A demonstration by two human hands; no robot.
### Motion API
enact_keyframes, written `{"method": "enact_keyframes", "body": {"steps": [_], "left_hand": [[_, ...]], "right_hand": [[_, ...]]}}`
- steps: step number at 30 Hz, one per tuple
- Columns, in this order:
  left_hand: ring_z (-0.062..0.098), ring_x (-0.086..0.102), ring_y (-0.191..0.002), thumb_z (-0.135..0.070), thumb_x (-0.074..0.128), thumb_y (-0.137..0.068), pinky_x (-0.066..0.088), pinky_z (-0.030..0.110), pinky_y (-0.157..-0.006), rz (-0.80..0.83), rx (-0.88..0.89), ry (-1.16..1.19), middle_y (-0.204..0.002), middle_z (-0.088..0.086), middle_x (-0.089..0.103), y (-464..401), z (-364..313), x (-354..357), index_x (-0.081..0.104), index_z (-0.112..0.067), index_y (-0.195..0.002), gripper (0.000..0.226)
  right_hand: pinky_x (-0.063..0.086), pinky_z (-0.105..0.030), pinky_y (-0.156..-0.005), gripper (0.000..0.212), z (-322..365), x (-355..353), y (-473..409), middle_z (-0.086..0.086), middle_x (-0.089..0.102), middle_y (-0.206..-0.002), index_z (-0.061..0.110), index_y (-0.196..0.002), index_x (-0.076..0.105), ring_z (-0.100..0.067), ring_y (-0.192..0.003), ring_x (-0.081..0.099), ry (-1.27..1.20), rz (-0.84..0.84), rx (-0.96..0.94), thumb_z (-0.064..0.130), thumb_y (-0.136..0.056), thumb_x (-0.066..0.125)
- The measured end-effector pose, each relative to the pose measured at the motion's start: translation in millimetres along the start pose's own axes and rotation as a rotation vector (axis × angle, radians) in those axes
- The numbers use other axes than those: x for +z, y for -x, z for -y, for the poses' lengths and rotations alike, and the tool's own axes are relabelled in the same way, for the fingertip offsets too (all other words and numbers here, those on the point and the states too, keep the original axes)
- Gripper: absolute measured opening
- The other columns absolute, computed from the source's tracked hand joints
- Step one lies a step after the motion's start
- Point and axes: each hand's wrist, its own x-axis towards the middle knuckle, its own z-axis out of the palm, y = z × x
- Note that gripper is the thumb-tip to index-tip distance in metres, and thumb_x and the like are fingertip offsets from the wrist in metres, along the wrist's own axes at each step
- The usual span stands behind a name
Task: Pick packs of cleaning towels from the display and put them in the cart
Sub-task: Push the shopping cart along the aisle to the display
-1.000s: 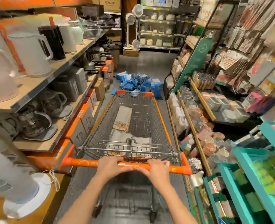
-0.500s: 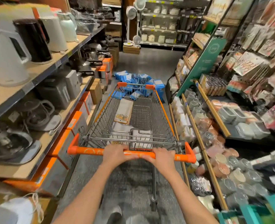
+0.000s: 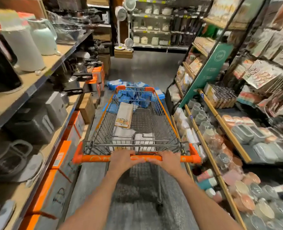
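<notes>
orange cart handle [image 3: 96,158], blue packs [image 3: 138,97] — black kettle [image 3: 0,67]

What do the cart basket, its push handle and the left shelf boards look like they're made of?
Cart basket: bare metal wire, a see-through grid with a dull grey shine. Push handle: probably orange plastic, smooth and uniformly coloured. Shelf boards: likely unfinished wood or chipboard, matt tan.

Two bare forearms reach forward from below, converging toward the middle. Left hand [image 3: 123,159]: palm down, fingers curled over the orange handle bar [image 3: 96,158], grip closed round it. Right hand [image 3: 167,161]: likewise palm down, fingers wrapped over the same bar, just beside the left, thumbs nearly meeting. Wrists are slightly bent, elbows out of view.
</notes>
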Motion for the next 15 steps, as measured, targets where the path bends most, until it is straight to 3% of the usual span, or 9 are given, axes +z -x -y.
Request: {"method": "enact_keyframes", "body": {"steps": [3, 8, 10, 13, 15], "left_hand": [[0.013, 0.066, -0.085, -0.095, 0.017, -0.049, 0.048, 0.028, -0.078, -0.017, 0.003, 0.008, -0.079, -0.008, 0.068, -46.8, 12.3, -4.9, 0.065, -0.033, -0.093, 0.090], [0.013, 0.065, -0.091, -0.093, 0.030, -0.059, 0.045, 0.027, -0.078, 0.019, -0.016, -0.004, -0.092, -0.007, 0.071, -121.7, 28.0, -12.9, 0.065, -0.034, -0.104, 0.082], [0.014, 0.065, -0.095, -0.093, 0.030, -0.055, 0.046, 0.028, -0.081, 0.022, -0.044, 0.003, -0.098, -0.007, 0.072, -151.5, 33.7, -14.3, 0.063, -0.038, -0.115, 0.088], [0.011, 0.064, -0.090, -0.096, 0.027, -0.051, 0.046, 0.026, -0.078, 0.001, -0.050, 0.006, -0.096, -0.009, 0.072, -194.4, 41.8, -17.1, 0.063, -0.038, -0.116, 0.093], [0.006, 0.059, -0.076, -0.097, 0.019, -0.047, 0.042, 0.023, -0.069, -0.004, -0.044, 0.007, -0.081, -0.014, 0.068, -222.6, 45.8, -20.9, 0.066, -0.037, -0.103, 0.095]], "right_hand": [[0.035, -0.045, -0.088, 0.095, -0.8, -6.0, -47.9, 0.001, 0.066, -0.104, 0.030, -0.109, 0.061, -0.022, -0.101, 0.058, 0.005, 0.026, -0.001, 0.091, -0.060, 0.008], [0.036, -0.044, -0.084, 0.127, -6.8, -7.2, -124.7, 0.000, 0.065, -0.104, 0.026, -0.110, 0.059, -0.022, -0.097, 0.059, 0.061, -0.003, -0.009, 0.090, -0.040, -0.025], [0.036, -0.044, -0.082, 0.116, -8.0, -11.0, -153.6, 0.000, 0.064, -0.102, 0.024, -0.107, 0.059, -0.023, -0.095, 0.059, 0.079, 0.008, -0.007, 0.091, -0.050, -0.017], [0.035, -0.042, -0.081, 0.083, -11.0, -13.4, -198.8, 0.001, 0.064, -0.102, 0.023, -0.105, 0.058, -0.022, -0.095, 0.059, 0.100, 0.022, -0.003, 0.086, -0.071, 0.014], [0.033, -0.040, -0.079, 0.098, -15.4, -14.5, -227.9, 0.004, 0.064, -0.102, 0.026, -0.105, 0.058, -0.019, -0.096, 0.058, 0.052, -0.021, -0.022, 0.090, -0.061, -0.002]]}}
